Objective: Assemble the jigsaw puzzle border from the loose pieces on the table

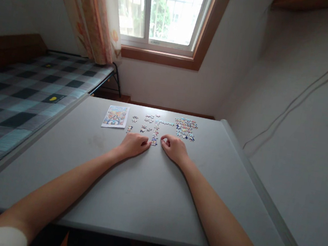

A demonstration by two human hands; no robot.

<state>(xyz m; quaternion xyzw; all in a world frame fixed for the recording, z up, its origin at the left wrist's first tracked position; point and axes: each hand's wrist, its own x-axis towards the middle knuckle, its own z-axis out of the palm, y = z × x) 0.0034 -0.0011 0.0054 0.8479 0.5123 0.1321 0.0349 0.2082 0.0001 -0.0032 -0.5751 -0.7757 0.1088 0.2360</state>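
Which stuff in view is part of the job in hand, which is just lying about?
In the job:
- joined strip of small multicoloured jigsaw pieces, between the hands
- multicoloured heap of loose pieces
- colourful printed paper sheet, likely the reference

Not in it:
- black-and-teal checked mattress
- orange floral curtain
- brown wooden shelf

Table (143, 185): picture sheet (115, 116) left | joined pieces (155, 132) middle | loose pile (186, 127) right

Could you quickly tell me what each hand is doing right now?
Left hand: loosely curled on the table, beside the joined puzzle strip; its grip can't be told.
Right hand: fingers curled; whether they hold anything can't be told.
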